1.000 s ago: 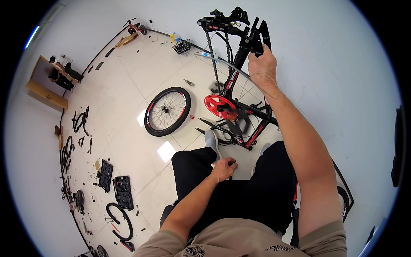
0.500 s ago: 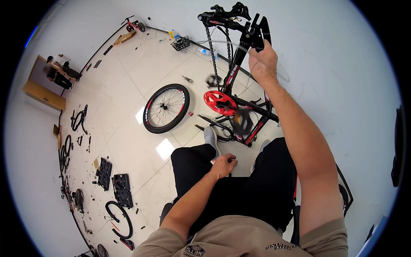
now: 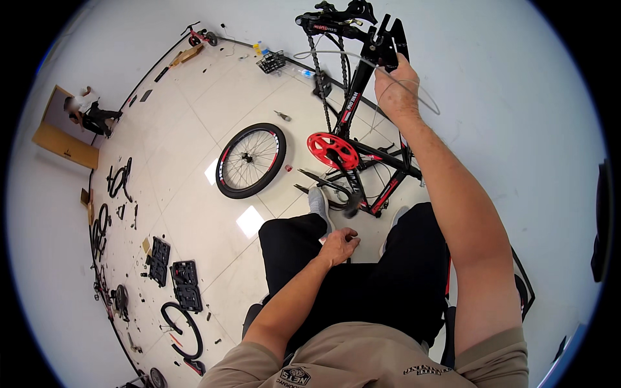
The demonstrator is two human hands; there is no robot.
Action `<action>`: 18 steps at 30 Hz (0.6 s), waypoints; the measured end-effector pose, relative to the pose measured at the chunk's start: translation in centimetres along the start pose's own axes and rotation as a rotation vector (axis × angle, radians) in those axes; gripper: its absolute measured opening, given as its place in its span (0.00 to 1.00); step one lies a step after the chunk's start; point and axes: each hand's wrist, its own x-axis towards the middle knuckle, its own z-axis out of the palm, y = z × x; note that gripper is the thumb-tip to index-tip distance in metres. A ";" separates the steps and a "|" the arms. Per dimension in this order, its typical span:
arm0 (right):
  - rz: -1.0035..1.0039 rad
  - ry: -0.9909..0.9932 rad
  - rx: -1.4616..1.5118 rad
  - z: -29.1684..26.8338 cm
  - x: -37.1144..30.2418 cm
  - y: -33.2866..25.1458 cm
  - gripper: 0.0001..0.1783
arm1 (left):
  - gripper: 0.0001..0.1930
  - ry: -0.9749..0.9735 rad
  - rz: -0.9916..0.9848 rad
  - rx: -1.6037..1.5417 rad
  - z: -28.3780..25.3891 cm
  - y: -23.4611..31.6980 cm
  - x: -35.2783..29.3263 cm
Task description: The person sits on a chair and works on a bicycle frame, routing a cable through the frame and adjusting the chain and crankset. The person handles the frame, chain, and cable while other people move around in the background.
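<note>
My right hand [image 3: 397,92] is raised and closed round an upper part of a black and red bicycle frame [image 3: 386,200], below its forked black end. A thin grey cable [image 3: 428,103] loops past this hand. The frame stands tilted in front of my feet, with a red chainring [image 3: 332,150], a hanging chain [image 3: 318,77] and a derailleur [image 3: 317,27]. One pedal [image 3: 352,204] is blurred low by the frame; the other pedal [image 3: 321,85] is up behind the chain. My left hand [image 3: 339,247] rests above my lap, fingers curled; whatever they hold is hidden.
A wheel [image 3: 251,161] lies on the floor left of the frame. Farther left are open black tool cases [image 3: 186,286], a loose tyre [image 3: 181,331] and scattered bicycle parts. A black basket [image 3: 271,62] stands by the wall. Two people [image 3: 90,111] are near the doorway.
The crank has turned: one pedal has swung down and left, the other up. The grey cable has shifted around my right hand. Both hands stay nearly in place.
</note>
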 end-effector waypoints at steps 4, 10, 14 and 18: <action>0.031 -0.010 -0.028 -0.1 0.0 -0.3 0.11 | 0.20 -0.005 -0.016 0.001 -0.4 0.7 -0.2; 0.017 -0.008 -0.002 -0.3 0.1 -0.2 0.11 | 0.20 0.000 -0.013 -0.020 0.0 0.0 0.1; 0.019 -0.013 0.005 0.1 0.0 -0.3 0.11 | 0.20 -0.002 -0.029 -0.032 0.1 -0.6 0.1; -0.013 0.012 0.005 -0.2 0.1 0.1 0.11 | 0.19 -0.005 -0.012 -0.008 0.1 0.2 0.1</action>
